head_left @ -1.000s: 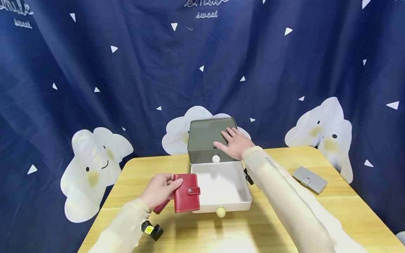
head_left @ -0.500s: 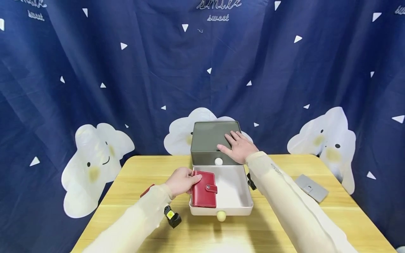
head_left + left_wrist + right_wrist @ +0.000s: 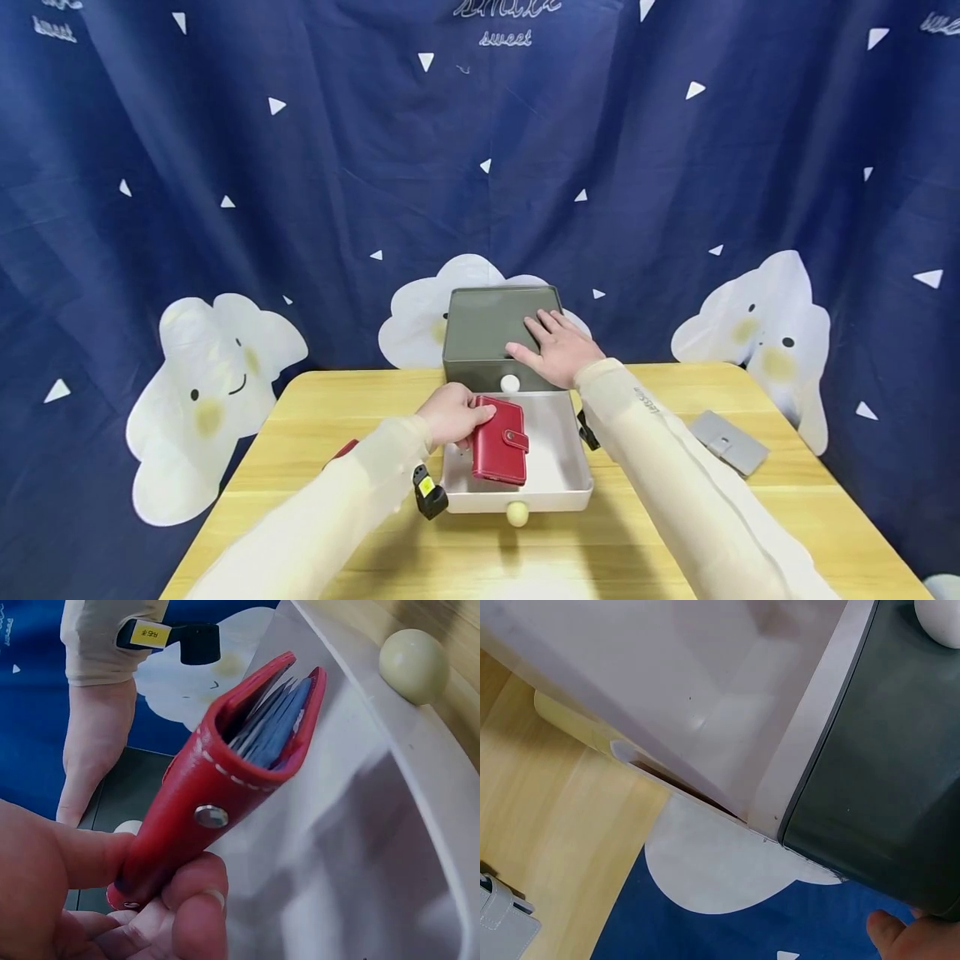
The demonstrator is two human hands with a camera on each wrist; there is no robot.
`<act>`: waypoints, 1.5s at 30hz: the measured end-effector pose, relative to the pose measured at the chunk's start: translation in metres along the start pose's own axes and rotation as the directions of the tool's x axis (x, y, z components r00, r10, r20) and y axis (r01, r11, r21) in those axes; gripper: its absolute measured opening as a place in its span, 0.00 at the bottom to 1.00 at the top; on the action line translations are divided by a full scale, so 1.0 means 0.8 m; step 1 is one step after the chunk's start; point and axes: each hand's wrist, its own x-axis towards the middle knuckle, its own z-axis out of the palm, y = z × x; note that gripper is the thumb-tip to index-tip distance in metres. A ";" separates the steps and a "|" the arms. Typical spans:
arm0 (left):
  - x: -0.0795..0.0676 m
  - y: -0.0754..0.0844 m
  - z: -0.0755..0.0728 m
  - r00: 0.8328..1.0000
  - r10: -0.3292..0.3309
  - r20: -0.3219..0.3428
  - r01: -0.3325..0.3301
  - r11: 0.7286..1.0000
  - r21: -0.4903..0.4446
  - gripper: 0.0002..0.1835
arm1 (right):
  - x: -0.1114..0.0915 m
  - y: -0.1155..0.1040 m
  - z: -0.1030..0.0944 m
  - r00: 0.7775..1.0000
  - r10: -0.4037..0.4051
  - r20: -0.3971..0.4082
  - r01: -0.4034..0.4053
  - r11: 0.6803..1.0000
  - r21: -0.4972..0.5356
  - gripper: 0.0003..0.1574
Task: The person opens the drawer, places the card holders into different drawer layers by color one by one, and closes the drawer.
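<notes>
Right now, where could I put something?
Bare: table in front of the gray case, the near strip between the sleeves, and the white drawer's right side. Crowded: its left side, where the left hand holds the red card holder, and the box under the right hand.

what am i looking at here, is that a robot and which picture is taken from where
No robot here: the left grip and right grip are a person's bare hands. The wide picture comes from a camera worn on the head; the close ones come from the left wrist camera and right wrist camera. The left grip holds a red wallet over an open white drawer. The right grip rests on the dark box behind it. On the wooden table, a grey wallet lies to the right; to the left is a red item, mostly hidden by the left sleeve.
</notes>
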 end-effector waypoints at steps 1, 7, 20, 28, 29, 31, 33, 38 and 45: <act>0.001 0.001 0.001 1.000 -0.003 0.000 0.003 1.000 0.005 0.14 | 0.000 -0.001 0.000 1.000 -0.001 0.002 0.001 1.000 -0.002 0.60; 0.005 0.005 0.003 0.999 -0.036 0.003 0.036 0.999 0.018 0.15 | -0.004 -0.006 -0.003 1.000 -0.003 0.014 0.003 1.000 -0.020 0.58; 0.022 0.013 0.013 0.998 -0.054 0.030 0.051 0.994 0.093 0.14 | -0.004 -0.003 -0.003 1.000 0.000 0.024 0.001 1.000 -0.028 0.57; 0.036 0.016 0.023 0.993 -0.108 0.045 0.103 0.988 0.113 0.13 | -0.003 0.001 -0.003 1.000 -0.001 0.009 0.001 1.000 -0.022 0.58; 0.038 0.015 0.025 0.992 -0.117 0.043 0.112 0.988 0.108 0.12 | -0.003 0.002 -0.002 1.000 -0.005 0.008 0.005 1.000 -0.025 0.59; 0.040 0.014 0.029 0.990 -0.133 0.040 0.128 0.986 0.108 0.12 | -0.002 0.003 -0.001 1.000 -0.012 0.008 0.012 1.000 -0.028 0.60; 0.043 0.013 0.033 0.991 -0.132 0.034 0.126 0.983 0.135 0.12 | -0.001 0.004 0.000 1.000 -0.015 0.010 0.015 0.999 -0.035 0.62; 0.048 0.006 0.041 0.993 -0.116 0.037 0.105 0.969 0.225 0.14 | -0.001 0.003 -0.001 1.000 -0.017 0.018 0.017 1.000 -0.024 0.62; 0.056 -0.001 0.046 0.990 -0.143 0.014 0.137 0.968 0.208 0.13 | -0.002 0.004 -0.002 1.000 -0.007 0.024 0.008 1.000 -0.031 0.59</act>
